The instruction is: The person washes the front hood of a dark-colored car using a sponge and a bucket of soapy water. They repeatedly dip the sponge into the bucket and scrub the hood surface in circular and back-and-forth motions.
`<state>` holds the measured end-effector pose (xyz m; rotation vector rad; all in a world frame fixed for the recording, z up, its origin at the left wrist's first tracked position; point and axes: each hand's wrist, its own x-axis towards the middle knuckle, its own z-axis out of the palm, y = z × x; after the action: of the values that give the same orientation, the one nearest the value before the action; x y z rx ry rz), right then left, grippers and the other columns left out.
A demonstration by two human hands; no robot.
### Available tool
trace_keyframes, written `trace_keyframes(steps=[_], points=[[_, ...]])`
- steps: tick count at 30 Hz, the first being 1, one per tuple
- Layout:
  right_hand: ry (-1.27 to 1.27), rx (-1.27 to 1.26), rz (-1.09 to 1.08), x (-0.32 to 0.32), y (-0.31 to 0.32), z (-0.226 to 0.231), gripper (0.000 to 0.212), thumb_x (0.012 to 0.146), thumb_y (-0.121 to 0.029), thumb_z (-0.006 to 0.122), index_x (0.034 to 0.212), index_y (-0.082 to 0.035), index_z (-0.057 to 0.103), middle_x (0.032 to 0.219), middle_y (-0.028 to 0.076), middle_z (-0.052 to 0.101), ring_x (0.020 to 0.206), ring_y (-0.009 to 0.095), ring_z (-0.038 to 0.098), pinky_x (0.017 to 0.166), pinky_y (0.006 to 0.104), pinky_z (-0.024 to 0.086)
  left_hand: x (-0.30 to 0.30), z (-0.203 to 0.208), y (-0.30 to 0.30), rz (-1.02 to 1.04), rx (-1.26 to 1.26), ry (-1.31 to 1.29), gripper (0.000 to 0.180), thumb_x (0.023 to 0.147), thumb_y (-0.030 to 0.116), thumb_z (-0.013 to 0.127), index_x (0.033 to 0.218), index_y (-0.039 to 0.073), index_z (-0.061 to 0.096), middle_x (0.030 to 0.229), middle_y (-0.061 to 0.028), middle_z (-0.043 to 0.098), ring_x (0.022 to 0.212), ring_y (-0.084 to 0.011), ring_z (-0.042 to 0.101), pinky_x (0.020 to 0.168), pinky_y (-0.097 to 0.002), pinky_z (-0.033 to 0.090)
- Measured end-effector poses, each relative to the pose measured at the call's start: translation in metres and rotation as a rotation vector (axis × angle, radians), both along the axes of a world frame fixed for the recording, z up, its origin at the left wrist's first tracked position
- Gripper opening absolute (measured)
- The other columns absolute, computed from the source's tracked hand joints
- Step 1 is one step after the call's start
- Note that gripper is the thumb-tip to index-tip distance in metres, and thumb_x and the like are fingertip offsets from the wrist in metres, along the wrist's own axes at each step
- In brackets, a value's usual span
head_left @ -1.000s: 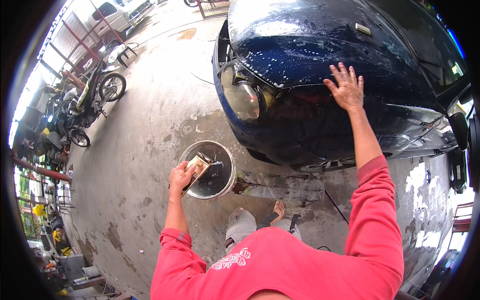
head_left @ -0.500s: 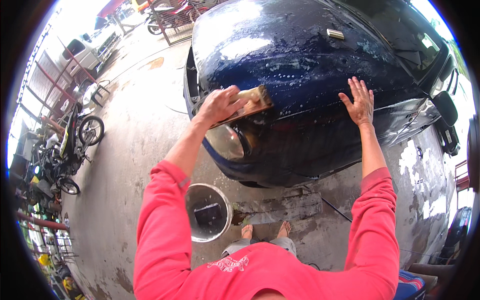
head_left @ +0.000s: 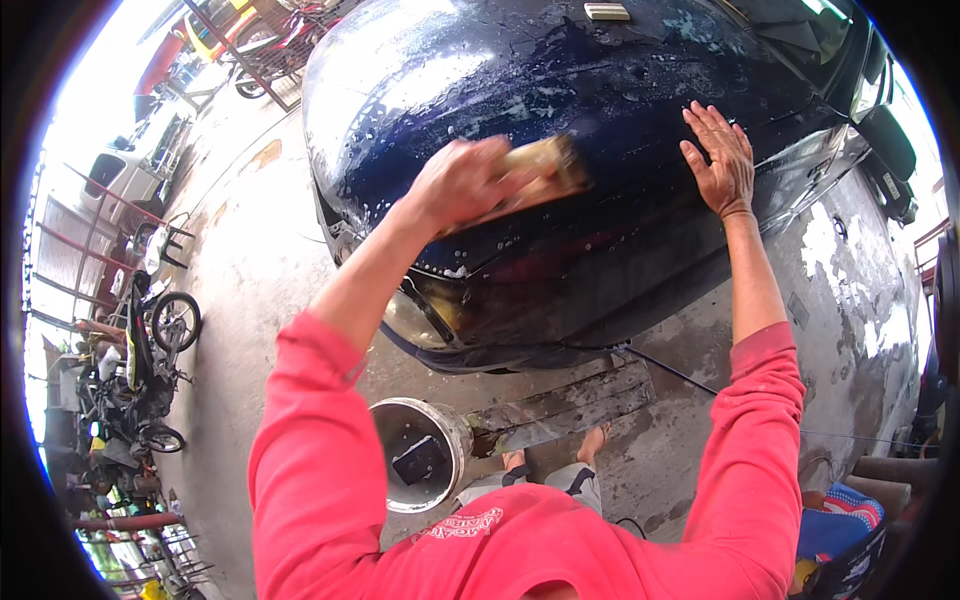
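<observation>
A dark blue car hood, wet and dotted with foam, lies in front of me. My left hand is closed around a long sanding block with a beige grip, held over the hood's near edge. Motion blurs the block's far end, and its underside is hidden. My right hand rests farther right on the hood, palm down, fingers stretched out, holding nothing. On the hood's far part lies a small cream block, touched by neither hand.
A round white bucket with a dark flat piece inside stands on the concrete by my feet. Motorcycles line the left side. The car's side mirror sticks out at right. A dark hose runs along the floor.
My left hand has moved the sanding block rightward and farther onto the hood, away from the headlight. My right hand stays flat on the hood. The whole view has shifted a little.
</observation>
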<state>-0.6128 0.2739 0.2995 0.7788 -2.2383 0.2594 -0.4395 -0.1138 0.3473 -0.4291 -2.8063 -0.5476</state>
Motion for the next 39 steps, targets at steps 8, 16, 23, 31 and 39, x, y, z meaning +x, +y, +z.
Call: trace_keyframes(steps=[8, 16, 23, 31, 39], points=[[0.057, -0.029, 0.010, -0.018, 0.013, -0.014, 0.049, 0.108, -0.053, 0.055, 0.149, -0.030, 0.067, 0.158, -0.007, 0.061, 0.152, 0.018, 0.050, 0.129, 0.0452, 0.027, -0.083, 0.006, 0.012, 0.020, -0.067, 0.119, 0.042, 0.102, 0.046, 0.070, 0.101, 0.004, 0.070, 0.085, -0.0214, 0.070, 0.078, -0.0395, 0.072, 0.066, -0.0475, 0.056], [0.026, -0.067, -0.001, -0.011, 0.008, -0.006, 0.047, 0.107, -0.051, 0.057, 0.146, -0.027, 0.070, 0.155, -0.006, 0.064, 0.151, 0.018, 0.051, 0.128, 0.0440, 0.028, 0.077, -0.004, -0.029, 0.055, 0.027, -0.017, 0.041, 0.099, 0.040, 0.076, 0.091, 0.003, 0.062, 0.071, -0.0178, 0.064, 0.063, -0.0383, 0.063, 0.062, -0.0420, 0.054], [0.061, -0.049, 0.008, -0.019, 0.011, -0.013, 0.049, 0.107, -0.052, 0.056, 0.147, -0.027, 0.069, 0.156, -0.006, 0.063, 0.151, 0.019, 0.051, 0.128, 0.0449, 0.029, -0.081, -0.006, -0.034, -0.083, -0.039, 0.135, 0.061, 0.099, 0.060, 0.070, 0.100, -0.001, 0.068, 0.089, -0.0247, 0.071, 0.085, -0.0360, 0.071, 0.076, -0.0466, 0.055], [-0.018, 0.052, -0.030, -0.016, 0.008, 0.010, 0.053, 0.106, -0.056, 0.057, 0.151, -0.029, 0.065, 0.161, -0.005, 0.058, 0.153, 0.020, 0.048, 0.128, 0.0456, 0.028, -0.026, 0.034, 0.015, 0.178, -0.034, 0.034, 0.053, 0.100, 0.061, 0.065, 0.117, 0.012, 0.070, 0.104, -0.0198, 0.078, 0.103, -0.0403, 0.075, 0.086, -0.0524, 0.058], [0.021, -0.037, 0.005, -0.025, 0.014, -0.005, 0.047, 0.105, -0.054, 0.061, 0.142, -0.028, 0.073, 0.154, -0.007, 0.065, 0.149, 0.019, 0.054, 0.126, 0.0434, 0.031, 0.017, 0.006, -0.018, 0.221, -0.190, 0.088, 0.060, 0.093, 0.063, 0.073, 0.080, 0.004, 0.069, 0.066, -0.0204, 0.070, 0.066, -0.0382, 0.075, 0.064, -0.0505, 0.059]])
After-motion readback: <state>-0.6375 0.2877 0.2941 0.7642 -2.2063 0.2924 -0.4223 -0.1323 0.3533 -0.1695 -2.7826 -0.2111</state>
